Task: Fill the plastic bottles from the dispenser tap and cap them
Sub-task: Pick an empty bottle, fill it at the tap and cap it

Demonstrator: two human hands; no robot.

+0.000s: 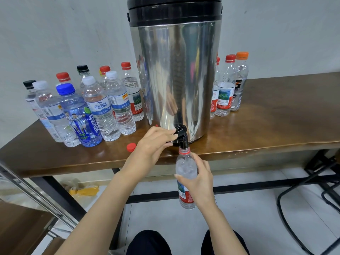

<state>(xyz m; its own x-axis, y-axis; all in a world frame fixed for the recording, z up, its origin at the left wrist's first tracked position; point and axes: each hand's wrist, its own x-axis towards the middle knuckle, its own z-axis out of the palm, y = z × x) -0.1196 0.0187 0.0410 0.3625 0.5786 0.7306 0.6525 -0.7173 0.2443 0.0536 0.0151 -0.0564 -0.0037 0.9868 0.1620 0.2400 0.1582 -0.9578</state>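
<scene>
Centre frame: your left hand (152, 142) pinches the tap (182, 136); your right hand (201, 179) grips the uncapped bottle (185, 167) beneath. A loose red cap (131, 147) lies nearby; capped bottles (99, 107) flank the dispenser (174, 70).

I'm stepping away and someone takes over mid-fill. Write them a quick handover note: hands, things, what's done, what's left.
Left hand pinches the tap on the steel dispenser.
Right hand grips the open bottle, mouth at the spout, below the table edge.
A loose red cap lies on the table left of the tap.
Capped bottles stand on both sides of the dispenser.
Done: bottle uncapped, held under the tap; flow and fill level unreadable.
Left: fill it, close the tap, cap it; whether others need filling, I cannot tell.
</scene>
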